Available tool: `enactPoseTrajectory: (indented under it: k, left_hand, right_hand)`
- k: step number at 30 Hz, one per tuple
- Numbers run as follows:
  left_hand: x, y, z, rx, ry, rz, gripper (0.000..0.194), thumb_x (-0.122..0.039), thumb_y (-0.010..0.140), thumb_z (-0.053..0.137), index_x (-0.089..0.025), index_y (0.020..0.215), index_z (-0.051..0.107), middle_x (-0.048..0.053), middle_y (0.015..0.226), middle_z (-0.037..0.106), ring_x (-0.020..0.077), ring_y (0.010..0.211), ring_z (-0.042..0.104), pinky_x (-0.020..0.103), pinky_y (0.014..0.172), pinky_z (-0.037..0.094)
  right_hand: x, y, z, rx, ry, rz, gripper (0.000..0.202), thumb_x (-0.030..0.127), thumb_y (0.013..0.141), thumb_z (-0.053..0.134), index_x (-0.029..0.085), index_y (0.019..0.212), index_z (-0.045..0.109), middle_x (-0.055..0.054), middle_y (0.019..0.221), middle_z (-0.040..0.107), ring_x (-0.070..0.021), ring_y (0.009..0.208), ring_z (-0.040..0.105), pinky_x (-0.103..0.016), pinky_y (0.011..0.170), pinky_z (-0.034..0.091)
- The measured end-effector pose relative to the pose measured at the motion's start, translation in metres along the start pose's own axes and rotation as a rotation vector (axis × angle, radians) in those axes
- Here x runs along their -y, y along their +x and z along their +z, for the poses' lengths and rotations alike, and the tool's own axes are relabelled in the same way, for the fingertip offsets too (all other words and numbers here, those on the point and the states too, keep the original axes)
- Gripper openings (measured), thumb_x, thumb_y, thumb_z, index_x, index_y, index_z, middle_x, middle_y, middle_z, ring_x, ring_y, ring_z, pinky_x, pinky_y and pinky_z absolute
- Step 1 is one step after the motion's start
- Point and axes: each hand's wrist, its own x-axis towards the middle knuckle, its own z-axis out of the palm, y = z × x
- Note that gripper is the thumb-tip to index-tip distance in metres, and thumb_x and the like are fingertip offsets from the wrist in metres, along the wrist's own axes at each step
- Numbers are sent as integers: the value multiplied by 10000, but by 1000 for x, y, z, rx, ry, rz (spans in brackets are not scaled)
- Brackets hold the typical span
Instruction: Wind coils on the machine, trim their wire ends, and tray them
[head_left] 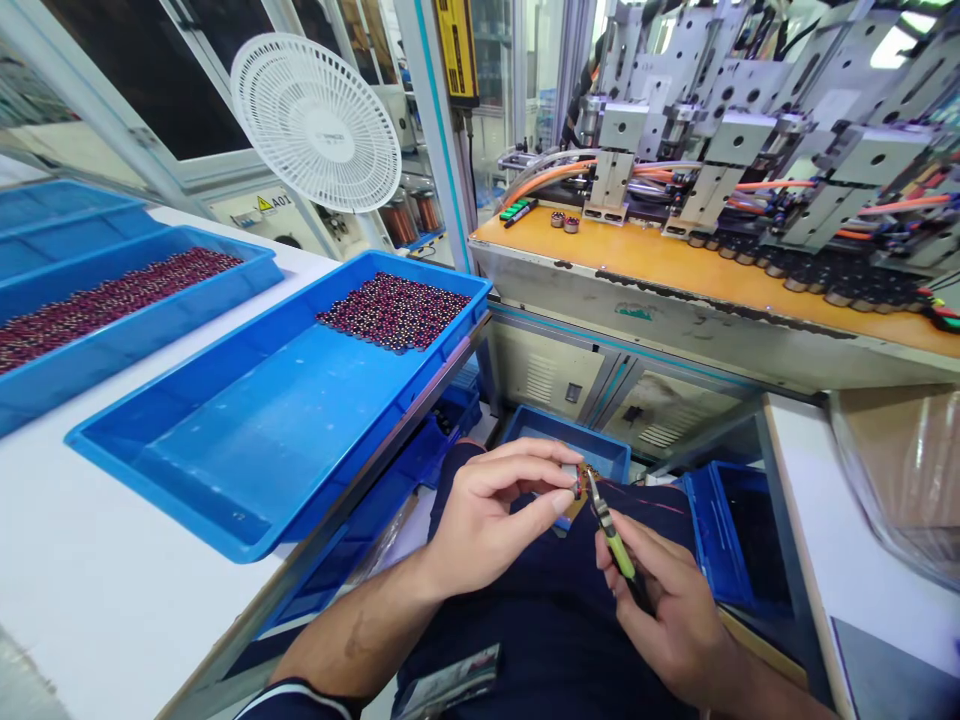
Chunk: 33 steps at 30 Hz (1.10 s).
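Observation:
Above my lap, my left hand (495,505) pinches a small round wound part (576,482) between thumb and fingertips. It has a grey side and some reddish and copper colour, but its detail is too small to make out. My right hand (667,600) is wrapped round the green and black handles of a pair of small pliers or cutters (616,545). The metal tip of the tool points up and left, right beside the part; whether they touch I cannot tell.
On the left, a blue tray (247,400) holds many small dark red parts at its far end; another filled tray (142,305) stands beyond. A white fan (319,125) is behind. Ahead is a machine bench (637,245) with dark round parts. A blue bin (739,535) sits right of my legs.

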Motion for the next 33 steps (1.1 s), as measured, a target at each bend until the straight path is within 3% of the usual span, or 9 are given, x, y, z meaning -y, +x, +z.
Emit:
enactPoseTrajectory:
  k: [4,7,12,18,28,33]
  left_hand:
    - [5,1,-4,29,71,52,219,-41,812,667,-194,954,734,94,1067,692,171,970,676,289,814,580]
    - [10,2,-8,64,155,166,237,-14,781,691,-188,942,685,80,1007,677,190,1038,638,317,862,556]
    - [16,1,-10,66,47,228,462,52,722,711,-223,1043,524,58,1093,626,185,1009,665,340,855,577]
    - [19,-1,-8,73,73,274,508,102,730,663,-220,1078,478,50,1059,669,200,1047,674,400,926,570]
    - [14,-5,-9,35,104,250,475,82,743,668,-212,1078,505,60,1053,706,185,1011,697,370,923,577]
    - [14,-7,-12,55,92,234,466,78,746,667,-207,1080,511,72,1064,703,192,1020,694,371,909,584]
  right_hand:
    - [6,6,-5,-3,107,183,438,112,884,470,221,1307,495,-6,847,563,-97,671,558,-184,650,506]
    - [7,5,-9,24,191,248,448,127,896,480,255,1325,469,0,881,560,-89,691,565,-174,665,514]
    - [10,-7,-20,69,274,255,561,65,890,461,345,1374,420,-13,1026,588,-92,832,616,-193,810,536]
    - [15,-23,-27,208,379,263,695,45,925,425,437,1474,260,-42,1298,518,-149,1162,571,-346,1063,445]
    - [24,-11,-23,218,394,223,663,42,882,464,334,1467,358,-87,1194,578,-180,1049,628,-365,979,516]
    - [24,-9,-22,248,425,248,699,25,884,442,402,1461,330,-52,1185,566,-144,1024,619,-331,961,516]
